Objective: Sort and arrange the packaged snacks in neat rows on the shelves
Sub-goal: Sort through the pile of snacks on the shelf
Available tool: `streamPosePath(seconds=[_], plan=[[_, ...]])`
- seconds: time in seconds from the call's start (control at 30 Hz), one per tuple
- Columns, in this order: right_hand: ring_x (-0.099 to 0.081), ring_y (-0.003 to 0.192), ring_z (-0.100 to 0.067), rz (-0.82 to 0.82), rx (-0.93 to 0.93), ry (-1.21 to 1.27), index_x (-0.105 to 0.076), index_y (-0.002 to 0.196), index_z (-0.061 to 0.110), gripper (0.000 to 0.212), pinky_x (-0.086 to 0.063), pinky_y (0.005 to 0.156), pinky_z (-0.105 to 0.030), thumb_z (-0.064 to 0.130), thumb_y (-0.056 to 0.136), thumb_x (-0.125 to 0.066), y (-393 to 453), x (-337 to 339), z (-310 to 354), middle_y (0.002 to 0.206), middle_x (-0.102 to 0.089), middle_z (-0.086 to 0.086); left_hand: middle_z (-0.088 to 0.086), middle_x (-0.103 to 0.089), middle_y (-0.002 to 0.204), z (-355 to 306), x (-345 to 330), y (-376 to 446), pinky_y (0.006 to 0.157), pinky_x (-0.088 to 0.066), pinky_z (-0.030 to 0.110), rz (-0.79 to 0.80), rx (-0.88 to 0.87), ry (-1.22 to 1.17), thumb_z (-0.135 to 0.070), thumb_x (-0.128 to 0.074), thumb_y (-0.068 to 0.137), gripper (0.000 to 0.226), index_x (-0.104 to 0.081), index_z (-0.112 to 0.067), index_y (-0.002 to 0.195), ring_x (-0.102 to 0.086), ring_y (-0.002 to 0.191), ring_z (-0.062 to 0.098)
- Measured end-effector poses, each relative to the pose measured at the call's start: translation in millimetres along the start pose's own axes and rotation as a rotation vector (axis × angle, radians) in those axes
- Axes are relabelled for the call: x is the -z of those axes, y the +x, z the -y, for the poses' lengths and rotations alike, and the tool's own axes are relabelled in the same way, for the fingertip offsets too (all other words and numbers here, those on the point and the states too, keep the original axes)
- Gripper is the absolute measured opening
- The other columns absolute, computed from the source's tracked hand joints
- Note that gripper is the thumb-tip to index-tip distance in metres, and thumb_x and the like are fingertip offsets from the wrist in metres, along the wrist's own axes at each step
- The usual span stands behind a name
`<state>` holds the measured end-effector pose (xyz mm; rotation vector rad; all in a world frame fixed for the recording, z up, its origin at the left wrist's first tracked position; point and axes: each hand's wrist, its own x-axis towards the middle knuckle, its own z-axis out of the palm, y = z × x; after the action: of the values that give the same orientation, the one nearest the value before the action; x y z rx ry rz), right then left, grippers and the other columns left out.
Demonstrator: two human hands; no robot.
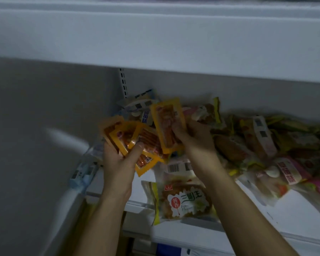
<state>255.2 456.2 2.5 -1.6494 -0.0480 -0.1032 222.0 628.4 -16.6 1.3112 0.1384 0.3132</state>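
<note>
Snack packets point(266, 145) lie heaped on the shelf point(294, 218) — my left hand point(118, 161) grips a fan of orange packets point(131, 139), my right hand point(192, 137) pinches another orange packet point(167, 124)

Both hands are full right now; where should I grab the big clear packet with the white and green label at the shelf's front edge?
Pinch the clear packet by its yellow-green left seam, coming from the front: it lies flat, overhanging the shelf edge.
</note>
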Motion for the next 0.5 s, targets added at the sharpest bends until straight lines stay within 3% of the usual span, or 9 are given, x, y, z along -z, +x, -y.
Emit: streamPosePath(seconds=[0.1, 0.2, 0.27, 0.33, 0.43, 0.5], plan=[[-0.070, 0.101, -0.022, -0.010, -0.018, -0.136, -0.070, 0.116, 0.024, 0.050, -0.056, 0.091, -0.052, 0.060, 0.081, -0.062, -18, 24, -4, 0.108, -0.074, 0.001, 0.004, -0.075, 0.115, 8, -37, -15, 0.084, -0.061, 0.040, 0.082, 0.035, -0.074, 0.007, -0.069, 0.089, 0.049, -0.058, -0.016, 0.131, -0.073, 0.107, 0.024], [-0.069, 0.077, -0.007, -0.140, 0.017, -0.103, -0.073, 0.096, 0.021, 0.009, -0.055, 0.068, -0.027, 0.029, 0.093, -0.071, -37, 74, -8, 0.083, -0.075, 0.010, 0.005, -0.074, 0.121, 16, -73, -40, 0.091, -0.058, 0.048, 0.143, 0.101, -0.169, -0.007, -0.076, 0.083, 0.050, -0.060, -0.021, 0.129, -0.071, 0.113, 0.026], [-0.064, 0.066, -0.017, -0.287, 0.018, -0.127, -0.069, 0.089, 0.014, 0.013, -0.050, 0.057, -0.034, 0.025, 0.095, -0.070, -56, 115, -7, 0.074, -0.070, 0.000, 0.005, -0.073, 0.123, 21, -102, -59, 0.094, -0.057, 0.050, 0.202, 0.119, -0.186, -0.011, -0.079, 0.079, 0.055, -0.059, -0.024, 0.129, -0.070, 0.115, 0.027], [-0.065, 0.067, -0.020, -0.390, -0.001, -0.069, -0.069, 0.093, 0.010, 0.018, -0.051, 0.057, -0.040, 0.027, 0.096, -0.069, -80, 153, -12, 0.078, -0.071, -0.007, 0.007, -0.073, 0.124, 28, -135, -81, 0.095, -0.058, 0.050, 0.264, 0.122, -0.186, -0.009, -0.082, 0.079, 0.058, -0.058, -0.021, 0.130, -0.070, 0.115, 0.028], [-0.073, 0.083, -0.022, -0.486, -0.066, 0.030, -0.068, 0.107, 0.013, 0.022, -0.060, 0.067, -0.045, 0.029, 0.093, -0.073, -122, 212, -15, 0.094, -0.075, -0.006, 0.005, -0.072, 0.125, 37, -194, -126, 0.096, -0.057, 0.051, 0.383, 0.148, -0.160, -0.012, -0.080, 0.081, 0.060, -0.055, -0.021, 0.135, -0.070, 0.115, 0.027], [-0.074, 0.087, -0.023, -0.541, -0.064, 0.008, -0.066, 0.109, 0.016, 0.034, -0.063, 0.073, -0.048, 0.041, 0.086, -0.074, -157, 254, -15, 0.097, -0.075, -0.003, 0.002, -0.073, 0.125, 46, -236, -168, 0.095, -0.057, 0.051, 0.462, 0.194, -0.148, -0.015, -0.077, 0.084, 0.057, -0.055, -0.023, 0.136, -0.071, 0.115, 0.025]])
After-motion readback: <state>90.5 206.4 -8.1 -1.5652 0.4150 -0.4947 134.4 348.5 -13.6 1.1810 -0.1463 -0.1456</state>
